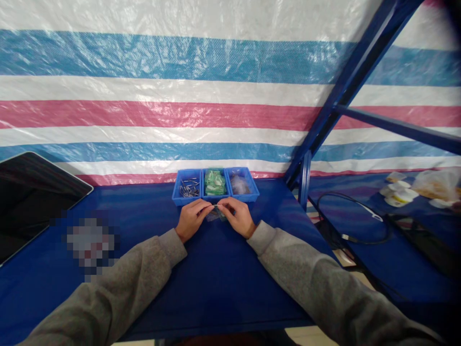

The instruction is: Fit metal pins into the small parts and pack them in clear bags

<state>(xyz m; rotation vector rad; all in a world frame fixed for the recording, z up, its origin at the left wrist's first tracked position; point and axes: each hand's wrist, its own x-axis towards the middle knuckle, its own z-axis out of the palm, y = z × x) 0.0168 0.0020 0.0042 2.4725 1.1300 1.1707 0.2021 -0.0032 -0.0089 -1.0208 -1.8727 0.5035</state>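
My left hand [193, 217] and my right hand [238, 215] meet just in front of the blue bins, fingers pinched. Between their fingertips is a small, thin, silvery rod [215, 205], held level; its exact kind is too small to make out. Beneath the fingers a clear plastic bag [213, 216] lies on the blue table [216, 278], partly hidden by my hands. The left bin [176, 192] contains several slim metal rods [189, 188]. Green packets [215, 182] fill the middle bin [204, 196]. In the right bin [252, 194] is crumpled clear plastic [239, 184].
A dark-screened monitor or tablet [32, 202] stands at the left, near a pixelated patch. Blue metal framing [338, 101] rises on the right. Beyond it, a second table carries a black cable [363, 240], white rolls [399, 194] and plastic bags [435, 185]. Striped sheeting [162, 115] hangs behind.
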